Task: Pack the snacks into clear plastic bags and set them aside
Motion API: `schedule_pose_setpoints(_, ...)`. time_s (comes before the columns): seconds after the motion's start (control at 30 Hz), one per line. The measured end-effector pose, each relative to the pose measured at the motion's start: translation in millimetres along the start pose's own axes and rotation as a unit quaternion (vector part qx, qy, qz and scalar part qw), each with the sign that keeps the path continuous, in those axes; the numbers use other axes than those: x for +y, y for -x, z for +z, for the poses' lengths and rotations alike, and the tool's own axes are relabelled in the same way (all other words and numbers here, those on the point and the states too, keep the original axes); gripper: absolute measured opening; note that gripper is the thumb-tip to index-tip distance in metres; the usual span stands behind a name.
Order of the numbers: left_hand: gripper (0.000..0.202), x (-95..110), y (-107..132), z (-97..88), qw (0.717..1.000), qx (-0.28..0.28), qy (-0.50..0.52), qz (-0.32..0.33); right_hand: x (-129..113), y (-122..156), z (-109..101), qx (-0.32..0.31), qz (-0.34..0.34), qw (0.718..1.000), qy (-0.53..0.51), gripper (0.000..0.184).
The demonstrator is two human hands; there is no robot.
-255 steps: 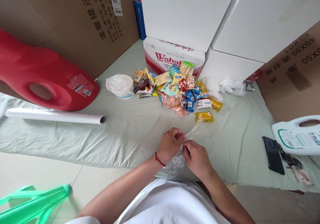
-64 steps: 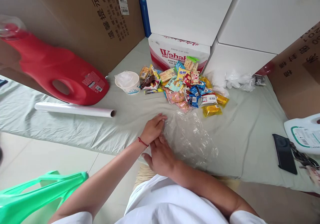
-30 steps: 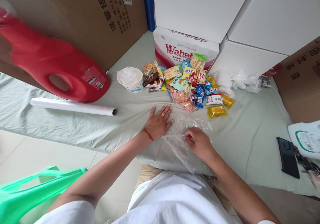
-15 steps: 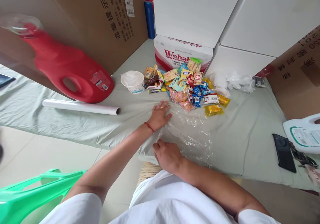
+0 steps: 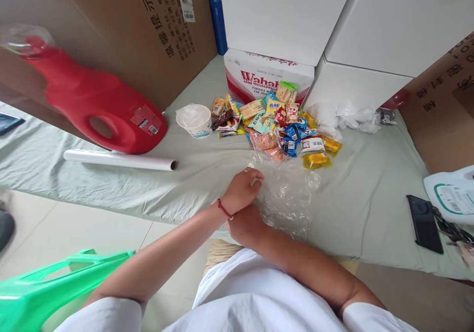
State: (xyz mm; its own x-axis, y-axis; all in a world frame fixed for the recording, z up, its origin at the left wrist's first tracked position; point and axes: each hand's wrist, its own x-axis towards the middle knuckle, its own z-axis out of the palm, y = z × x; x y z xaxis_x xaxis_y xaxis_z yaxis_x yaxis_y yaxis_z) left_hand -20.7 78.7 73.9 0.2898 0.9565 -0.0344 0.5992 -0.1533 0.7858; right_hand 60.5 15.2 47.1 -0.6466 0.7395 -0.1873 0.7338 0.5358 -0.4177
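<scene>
A crinkled sheet of clear plastic film (image 5: 287, 198) lies flat on the cloth in front of me. At its left edge my left hand (image 5: 242, 189) is closed, fingers curled inward on the film. Just below it, partly covered by the left hand and wrist, my right hand (image 5: 247, 226) is in a fist at the film's near left edge; its fingertips are hidden. Beyond the film sits a heap of small wrapped snacks (image 5: 274, 122). To the left of the heap is a white paper tub (image 5: 200, 127) with clear plastic in it.
A white roll (image 5: 120, 160) and a large red jug (image 5: 107, 107) are on the left. Behind stand a Wahaha carton (image 5: 237, 75) and white boxes (image 5: 274, 16). A phone (image 5: 424, 223) and a white bottle (image 5: 454, 196) lie right. A green stool (image 5: 55, 287) is lower left.
My left hand has gone from lying flat with spread fingers to curled, and has come nearer, over my right hand. The near left edge of the film has shifted with the hands.
</scene>
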Motion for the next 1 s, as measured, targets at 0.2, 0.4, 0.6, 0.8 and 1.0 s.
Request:
schedule_pose_setpoints(0.2,0.051,-35,-14,12.5,0.994,0.009,-0.104,0.013,-20,34,2,-0.054,-0.048,0.996,0.054,0.032)
schedule_pose_setpoints(0.4,0.052,-38,27,30.8,0.955,0.000,-0.290,0.057,1,60,-66,-0.129,-0.170,0.962,-0.172,0.018)
schedule_pose_setpoints(0.6,0.061,-33,78,46.0,0.938,0.008,-0.346,0.009,109,2,-137,0.151,0.196,0.969,0.003,0.030)
schedule_pose_setpoints(0.8,0.062,-33,80,41.7,0.939,0.008,-0.343,-0.005,142,-45,-118,0.072,0.264,0.952,0.136,0.046)
schedule_pose_setpoints(1.0,0.059,-44,69,26.3,0.944,0.015,-0.330,-0.008,153,-9,-129,-0.017,0.237,0.962,0.132,0.026)
